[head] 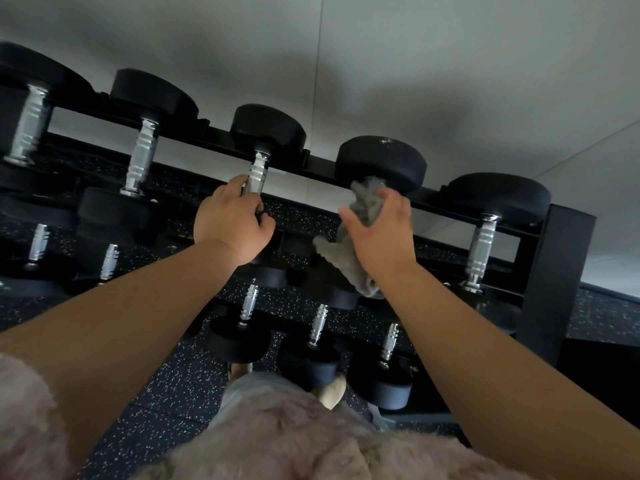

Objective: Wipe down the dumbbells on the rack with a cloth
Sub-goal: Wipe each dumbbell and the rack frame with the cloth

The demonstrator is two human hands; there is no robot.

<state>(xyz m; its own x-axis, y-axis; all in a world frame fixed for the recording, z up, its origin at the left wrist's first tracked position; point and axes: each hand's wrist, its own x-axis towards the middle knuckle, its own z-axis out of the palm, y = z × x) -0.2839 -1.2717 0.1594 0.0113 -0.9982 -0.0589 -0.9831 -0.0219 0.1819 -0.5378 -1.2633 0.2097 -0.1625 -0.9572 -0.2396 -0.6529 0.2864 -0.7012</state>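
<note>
Faced a black rack [554, 271] with its top rail slanted from ten o'clock down to three o'clock. Counted five dumbbells along that rail, all with round black heads and ribbed chrome handles. Found the first dumbbell [31, 123] at the far ten o'clock edge and the second dumbbell [143, 155] just beside it, neither touched by a hand. Gripped the handle of the third dumbbell [268, 129] with the left hand [230, 225], at nine o'clock of centre, fingers curled tight round the near end of the chrome. Held the grey cloth [367, 202] bunched in the right hand [381, 233], just at three o'clock of centre, fingers clamped on the fabric and thumb stuck out toward nine o'clock. Pressed the cloth against the handle of the fourth dumbbell [381, 161], right under its far head at one o'clock, with the handle itself hidden by the fabric and a loose tail hanging toward six o'clock. Saw the fifth dumbbell [483, 244] at three o'clock, next to the rack's end post. Glimpsed smaller dumbbells [249, 303] on lower rails toward six o'clock, above a dark speckled floor [166, 386], and a fuzzy pink jumper [277, 445] along the bottom edge.
</note>
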